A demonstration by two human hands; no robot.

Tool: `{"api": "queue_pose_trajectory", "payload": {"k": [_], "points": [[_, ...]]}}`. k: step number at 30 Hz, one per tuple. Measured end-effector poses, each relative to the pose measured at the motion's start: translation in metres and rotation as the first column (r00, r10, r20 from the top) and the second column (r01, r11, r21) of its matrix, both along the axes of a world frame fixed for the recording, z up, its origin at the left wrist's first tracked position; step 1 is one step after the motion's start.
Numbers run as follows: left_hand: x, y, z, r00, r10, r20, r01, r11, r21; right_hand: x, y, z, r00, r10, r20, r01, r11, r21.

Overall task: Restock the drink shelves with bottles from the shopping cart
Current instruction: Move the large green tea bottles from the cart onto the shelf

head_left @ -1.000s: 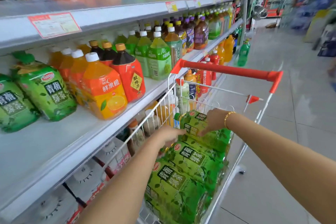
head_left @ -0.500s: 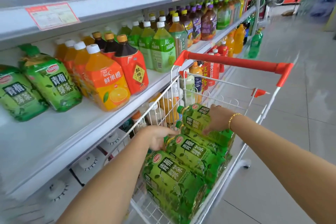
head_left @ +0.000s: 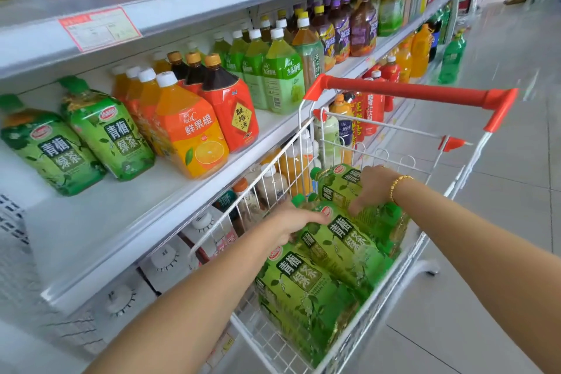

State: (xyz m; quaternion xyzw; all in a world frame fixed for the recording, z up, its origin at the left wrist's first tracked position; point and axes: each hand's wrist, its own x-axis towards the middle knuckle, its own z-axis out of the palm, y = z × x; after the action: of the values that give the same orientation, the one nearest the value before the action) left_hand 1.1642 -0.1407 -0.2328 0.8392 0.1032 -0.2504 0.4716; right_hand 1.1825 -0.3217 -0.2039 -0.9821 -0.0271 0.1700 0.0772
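A white wire shopping cart (head_left: 406, 94) with a red handle stands beside the drink shelf (head_left: 121, 222). Several green tea bottles lie stacked in it. My right hand (head_left: 375, 187) curls over the topmost green tea bottle (head_left: 335, 188) from above. My left hand (head_left: 288, 222) holds the shoulder of the second green tea bottle (head_left: 349, 247), fingers over it and thumb under. A third green bottle (head_left: 299, 282) lies lower, nearer me. Two matching green tea bottles (head_left: 54, 149) lean on the shelf's left part.
Orange juice bottles (head_left: 194, 136) and red-labelled dark drinks (head_left: 233, 112) stand right of the shelf's green bottles, and bare white shelf lies in front of them. Lower shelves hold more bottles behind the cart's wire side. Tiled aisle floor (head_left: 501, 222) opens to the right.
My left hand has moved from the cart's side wire onto the second bottle. My right hand has slid lower over the top bottle. The view has shifted closer.
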Motion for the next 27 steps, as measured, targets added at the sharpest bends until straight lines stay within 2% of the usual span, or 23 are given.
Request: {"api": "queue_pose_trajectory", "payload": {"k": [2, 4, 8, 14, 16, 20, 24, 27], "points": [[-0.006, 0.001, 0.011, 0.99, -0.037, 0.135, 0.026, 0.996, 0.083, 0.003, -0.004, 0.0, 0.999, 0.016, -0.028, -0.015, 0.999, 0.043], [-0.015, 0.005, 0.027, 0.945, -0.14, 0.295, 0.081, 0.975, 0.205, 0.005, -0.008, 0.0, 0.999, 0.023, -0.044, -0.019, 0.996, 0.084], [-0.03, 0.018, 0.056, 0.772, -0.33, 0.544, 0.135, 0.921, 0.367, 0.012, -0.012, 0.005, 0.98, -0.026, -0.196, 0.067, 0.977, 0.205], [-0.053, 0.054, 0.099, 0.635, -0.216, 0.741, 0.079, 0.973, 0.216, 0.019, -0.02, 0.011, 0.887, -0.009, -0.462, 0.207, 0.902, 0.38], [-0.062, 0.066, 0.113, 0.569, -0.236, 0.788, 0.065, 0.968, 0.243, 0.028, -0.03, 0.007, 0.848, -0.01, -0.531, 0.285, 0.851, 0.441], [-0.079, 0.087, 0.129, 0.422, -0.295, 0.857, -0.093, 0.927, 0.364, 0.028, -0.027, 0.015, 0.813, -0.11, -0.572, 0.371, 0.855, 0.364], [-0.095, 0.11, 0.142, 0.346, -0.229, 0.91, -0.256, 0.91, 0.326, 0.006, 0.009, 0.018, 0.805, -0.061, -0.59, 0.28, 0.916, 0.287], [-0.107, 0.13, 0.152, 0.289, -0.184, 0.94, -0.359, 0.889, 0.284, -0.007, 0.048, 0.007, 0.862, -0.009, -0.507, 0.122, 0.974, 0.19]]}}
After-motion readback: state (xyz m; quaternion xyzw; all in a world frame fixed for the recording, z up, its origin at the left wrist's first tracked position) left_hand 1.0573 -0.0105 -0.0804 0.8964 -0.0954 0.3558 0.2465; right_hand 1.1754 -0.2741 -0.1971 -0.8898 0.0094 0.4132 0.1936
